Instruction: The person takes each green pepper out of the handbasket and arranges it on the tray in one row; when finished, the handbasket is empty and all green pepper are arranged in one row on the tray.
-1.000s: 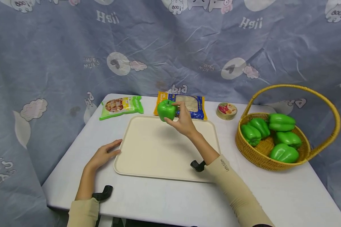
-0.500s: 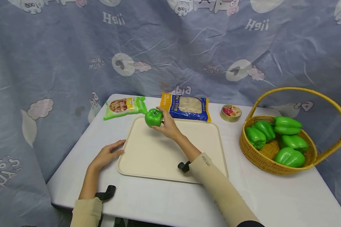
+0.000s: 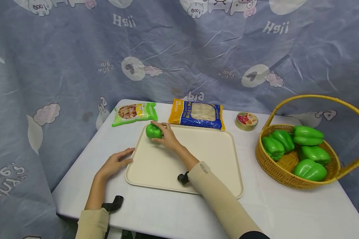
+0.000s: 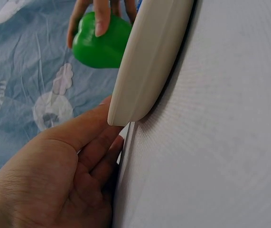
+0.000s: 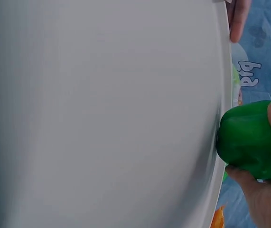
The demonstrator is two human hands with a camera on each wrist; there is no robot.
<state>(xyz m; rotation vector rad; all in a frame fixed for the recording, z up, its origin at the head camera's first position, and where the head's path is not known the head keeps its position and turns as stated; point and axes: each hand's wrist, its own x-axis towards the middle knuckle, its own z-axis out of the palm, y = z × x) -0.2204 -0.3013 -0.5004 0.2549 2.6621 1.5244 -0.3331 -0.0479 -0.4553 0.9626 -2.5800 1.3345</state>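
Note:
A glossy green bell pepper (image 3: pixel 153 131) is at the far left corner of the cream tray (image 3: pixel 173 159). My right hand (image 3: pixel 169 138) grips it from the right, thumb on the near side and fingers over the far side. In the right wrist view the pepper (image 5: pixel 251 140) appears against the tray's rim; whether it bears on the tray I cannot tell. At the tray's left edge my left hand (image 3: pixel 112 165) lies with its fingers extended. The left wrist view has the thumb of that hand (image 4: pixel 45 166) touching the rim, other fingers lower beside it.
A yellow wicker basket (image 3: pixel 264 162) with a tall handle holds several green bell peppers (image 3: pixel 309 170) on the right. Behind the tray lie a green snack bag (image 3: pixel 134 113), a blue and orange pasta bag (image 3: pixel 197 114) and a round tin (image 3: pixel 246 121).
My right hand has carried the bell pepper left and down, from above the tray's back edge to its far left corner. My left hand has stayed at the tray's edge.

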